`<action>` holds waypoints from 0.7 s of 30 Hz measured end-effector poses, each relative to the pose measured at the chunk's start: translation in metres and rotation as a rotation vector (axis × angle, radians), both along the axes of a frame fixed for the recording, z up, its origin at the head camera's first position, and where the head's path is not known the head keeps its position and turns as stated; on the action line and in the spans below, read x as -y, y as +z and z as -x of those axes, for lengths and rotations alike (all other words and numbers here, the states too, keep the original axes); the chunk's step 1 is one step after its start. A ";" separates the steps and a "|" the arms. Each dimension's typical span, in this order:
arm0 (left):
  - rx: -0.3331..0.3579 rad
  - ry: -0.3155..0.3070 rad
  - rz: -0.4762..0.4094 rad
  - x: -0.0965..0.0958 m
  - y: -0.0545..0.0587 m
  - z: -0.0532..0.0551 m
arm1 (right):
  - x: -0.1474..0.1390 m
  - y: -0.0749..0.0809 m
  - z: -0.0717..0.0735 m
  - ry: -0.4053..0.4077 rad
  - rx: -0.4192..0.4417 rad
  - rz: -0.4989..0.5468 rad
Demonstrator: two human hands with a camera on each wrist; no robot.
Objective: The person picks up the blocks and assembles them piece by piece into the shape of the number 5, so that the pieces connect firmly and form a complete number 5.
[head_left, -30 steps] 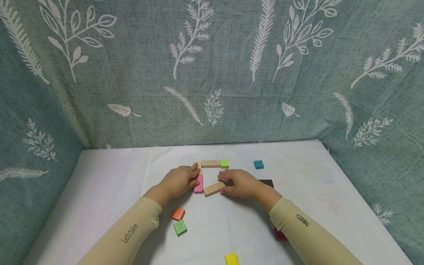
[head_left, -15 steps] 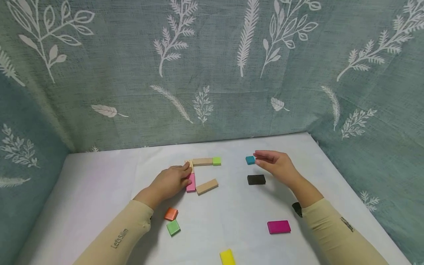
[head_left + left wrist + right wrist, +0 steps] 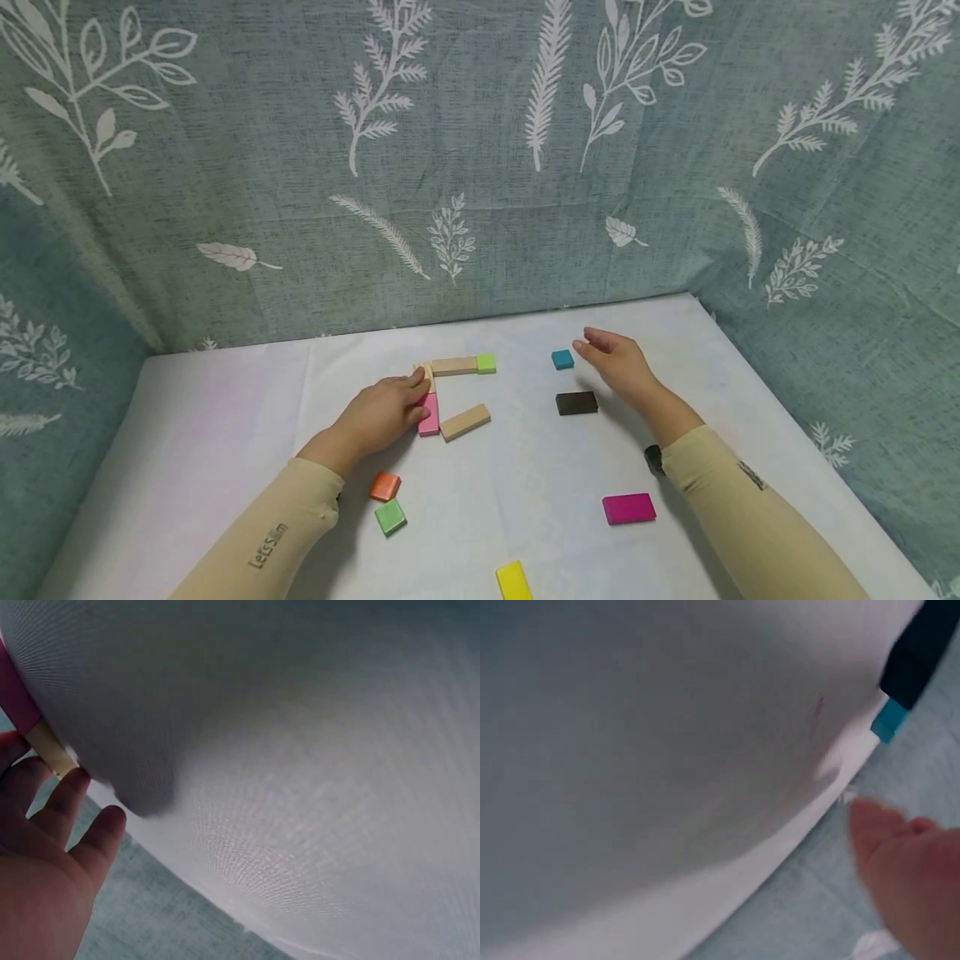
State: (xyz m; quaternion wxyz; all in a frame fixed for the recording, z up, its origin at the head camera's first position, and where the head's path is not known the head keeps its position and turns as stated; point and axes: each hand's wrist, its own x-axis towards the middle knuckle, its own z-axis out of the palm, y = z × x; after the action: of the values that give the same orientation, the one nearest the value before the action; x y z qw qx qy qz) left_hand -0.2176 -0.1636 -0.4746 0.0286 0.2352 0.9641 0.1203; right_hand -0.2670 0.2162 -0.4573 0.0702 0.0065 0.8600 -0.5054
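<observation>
In the head view my left hand (image 3: pixel 382 410) lies along the left side of a row of small blocks. Its fingertips touch a pale wooden block (image 3: pixel 431 385), partly hidden under them, and the thumb rests by a pink block (image 3: pixel 428 415). The left wrist view shows loosely extended fingers (image 3: pixel 101 838) at the pale block (image 3: pixel 51 748). My right hand (image 3: pixel 618 367) is raised just right of a small teal block (image 3: pixel 562 359), with nothing in its fingers. Below that stands a black block (image 3: pixel 577 403). A tan plank (image 3: pixel 465 422) slants away from the pink block's near end.
Another tan plank (image 3: pixel 454 367) and a lime block (image 3: pixel 486 363) continue the row at the back. Orange (image 3: pixel 385 486) and green (image 3: pixel 391 517) blocks lie near the left sleeve. Magenta (image 3: pixel 629 508) and yellow (image 3: pixel 514 581) blocks lie nearer. A patterned curtain (image 3: pixel 480 167) borders the white table (image 3: pixel 225 433).
My right hand has let go of the slanted tan plank and moved right and back, over beside the teal block. The left hand has stayed at the pink and pale blocks.
</observation>
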 end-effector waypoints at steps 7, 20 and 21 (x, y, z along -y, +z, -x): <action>-0.004 0.000 0.005 -0.001 0.000 0.000 | 0.024 -0.011 0.008 0.099 -0.102 -0.577; 0.016 -0.001 -0.002 0.002 -0.002 0.000 | 0.041 -0.027 0.010 0.056 -0.110 -0.966; 0.016 0.000 -0.004 0.003 -0.002 0.000 | 0.042 -0.028 0.011 0.055 -0.100 -0.964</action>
State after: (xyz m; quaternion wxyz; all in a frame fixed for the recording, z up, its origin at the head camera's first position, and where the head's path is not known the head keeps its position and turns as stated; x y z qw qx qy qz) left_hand -0.2176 -0.1663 -0.4767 0.0357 0.2343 0.9636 0.1239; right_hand -0.2779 0.1745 -0.4849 0.0312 -0.0088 0.9984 -0.0469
